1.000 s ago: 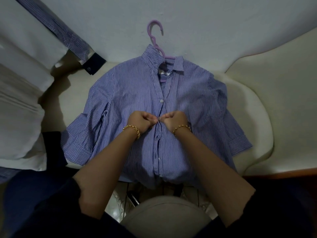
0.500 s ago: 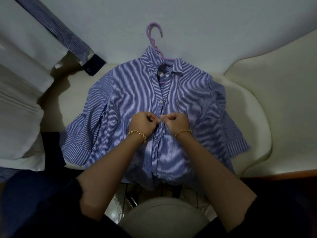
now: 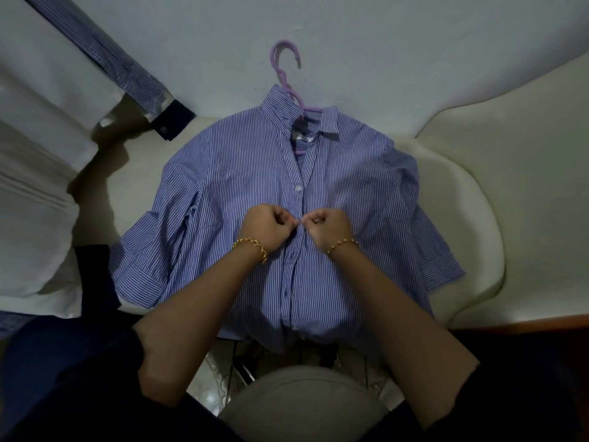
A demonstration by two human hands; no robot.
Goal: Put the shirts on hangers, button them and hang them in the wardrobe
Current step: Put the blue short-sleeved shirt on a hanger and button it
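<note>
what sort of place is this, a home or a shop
Most likely a room in a home: the striped shirt on its lilac hanger lies on a cream cushioned seat, perhaps a sofa, against a plain white wall, with more clothes at the left.

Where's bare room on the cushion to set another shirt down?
Best patch: the cream seat cushion right of the striped shirt, out to the raised cream cushion. A narrower shadowed strip lies between the shirt's other sleeve and the white folded fabric, below the dark cuff. The middle is crowded: left hand and right hand pinch the placket, purple hanger above.
</note>
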